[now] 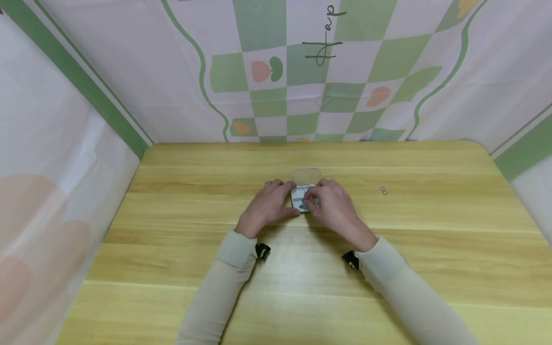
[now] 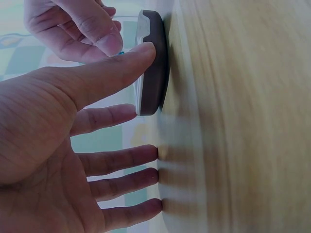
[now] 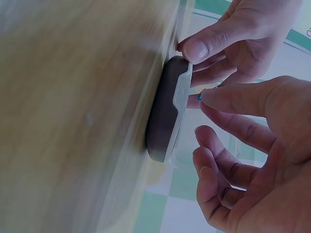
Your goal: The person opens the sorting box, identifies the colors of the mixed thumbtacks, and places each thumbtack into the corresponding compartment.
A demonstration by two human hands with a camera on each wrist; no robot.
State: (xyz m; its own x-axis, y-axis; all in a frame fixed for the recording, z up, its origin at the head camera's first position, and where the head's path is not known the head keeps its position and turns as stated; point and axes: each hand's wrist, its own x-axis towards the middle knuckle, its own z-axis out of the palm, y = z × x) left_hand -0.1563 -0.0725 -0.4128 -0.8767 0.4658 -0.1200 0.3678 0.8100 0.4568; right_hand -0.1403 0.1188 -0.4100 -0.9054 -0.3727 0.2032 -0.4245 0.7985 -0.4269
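Observation:
A small compartment case (image 1: 298, 193) sits on the table with its clear lid (image 1: 307, 175) raised at the back. Its body is dark outside, with a pale divided tray inside. My left hand (image 1: 268, 203) holds the left side of the case between thumb and index finger, while its other fingertips rest on the tabletop. Over the tray, my right hand (image 1: 336, 205) pinches a tiny blue piece (image 3: 199, 96) between thumb and index finger. Its kind is mostly hidden by the fingertips. Small bluish bits lie in the near compartment, partly covered by my right fingers.
Two tiny ring-shaped pieces (image 1: 384, 190) lie on the wooden table (image 1: 431, 268) to the right of the case. Behind the table hangs a green-and-white checked curtain (image 1: 302, 100). Black wrist mounts (image 1: 262, 251) stick out from both sleeves.

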